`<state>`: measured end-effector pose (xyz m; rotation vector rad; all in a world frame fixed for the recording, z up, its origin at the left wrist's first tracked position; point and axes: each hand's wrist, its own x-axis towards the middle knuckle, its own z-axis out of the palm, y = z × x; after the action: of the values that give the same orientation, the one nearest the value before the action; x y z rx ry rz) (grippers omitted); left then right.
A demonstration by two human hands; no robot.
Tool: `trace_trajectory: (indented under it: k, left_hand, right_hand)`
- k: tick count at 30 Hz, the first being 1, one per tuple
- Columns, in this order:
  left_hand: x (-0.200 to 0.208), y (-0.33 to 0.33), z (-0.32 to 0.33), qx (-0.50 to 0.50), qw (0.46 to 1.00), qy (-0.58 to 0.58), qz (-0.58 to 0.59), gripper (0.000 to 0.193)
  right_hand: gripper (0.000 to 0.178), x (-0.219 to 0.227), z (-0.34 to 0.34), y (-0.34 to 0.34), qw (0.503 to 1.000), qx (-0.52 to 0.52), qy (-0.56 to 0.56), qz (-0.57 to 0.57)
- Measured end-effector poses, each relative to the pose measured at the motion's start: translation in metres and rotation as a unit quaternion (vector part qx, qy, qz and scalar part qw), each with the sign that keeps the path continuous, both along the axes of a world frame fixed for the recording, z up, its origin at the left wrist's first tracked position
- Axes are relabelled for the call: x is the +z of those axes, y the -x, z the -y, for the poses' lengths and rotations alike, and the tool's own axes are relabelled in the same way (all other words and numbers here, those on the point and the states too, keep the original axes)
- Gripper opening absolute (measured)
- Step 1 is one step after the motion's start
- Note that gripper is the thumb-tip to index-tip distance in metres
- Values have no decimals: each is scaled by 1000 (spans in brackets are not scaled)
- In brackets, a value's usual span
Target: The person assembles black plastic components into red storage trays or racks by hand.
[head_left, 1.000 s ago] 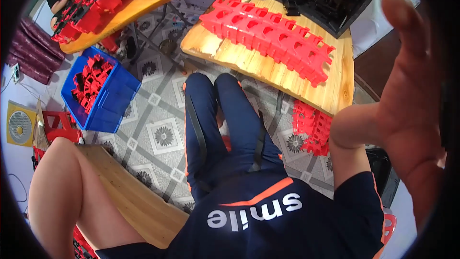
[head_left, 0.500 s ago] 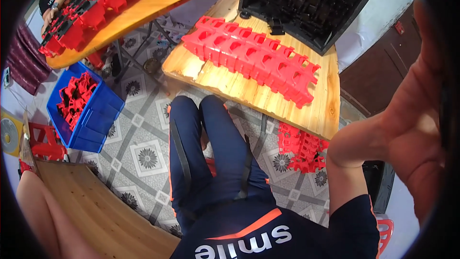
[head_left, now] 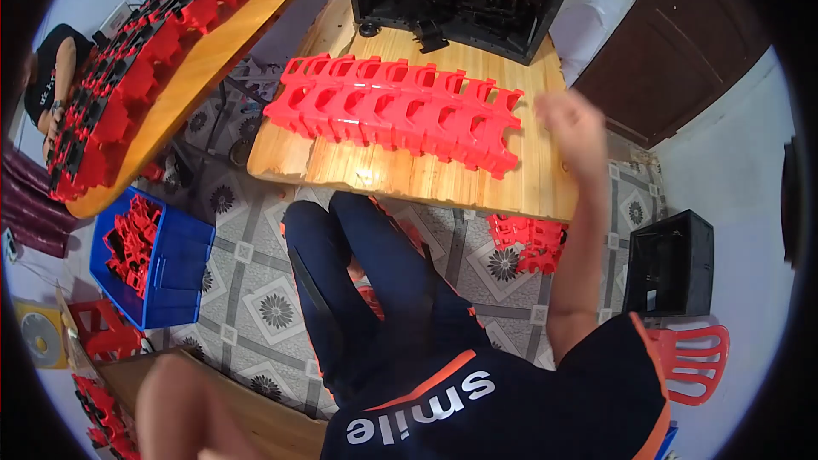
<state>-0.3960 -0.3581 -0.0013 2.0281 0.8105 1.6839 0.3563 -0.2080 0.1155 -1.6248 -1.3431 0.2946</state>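
Observation:
My right hand (head_left: 573, 126) is over the right side of the wooden table (head_left: 392, 177), a little apart from the right end of the red plastic parts. Motion smears its fingers, and nothing clearly shows in them. Two rows of red plastic parts (head_left: 400, 111) with openings in them stand side by side across the table. My left arm (head_left: 183, 413) is bent at the lower left and blurred; the hand itself falls outside the picture.
A black crate (head_left: 532, 43) of black parts rests at the table's back, near a loose black piece (head_left: 430, 36). Blue bin (head_left: 175, 290) with red parts stands left. At another table (head_left: 183, 89), a person (head_left: 64, 77) sits by red and black assemblies. Right: black box (head_left: 669, 264), red chair (head_left: 694, 362).
My right hand has swung from close at the right edge forward to the tabletop. My view has turned, so the table sits further left. The left arm has shifted and is bent.

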Motion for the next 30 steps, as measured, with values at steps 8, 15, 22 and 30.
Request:
trace_trajectory:
  k: [8,15,22,30]
  left_hand:
    - [31,-579,-246,-64,938,-126,-316,60]
    - [44,-604,-247,-212,971,95,-61,73]
    - [73,-536,-249,-315,750,433,389,87]
    - [34,-451,-228,-268,765,435,393,110]
  right_hand:
    - [31,-167,13,14,973,-8,-50,-226]
    - [21,-77,37,-21,991,-48,-124,29]
    - [19,11,-110,-26,959,271,-77,-33]
    - [59,-91,-341,-64,921,31,226,315]
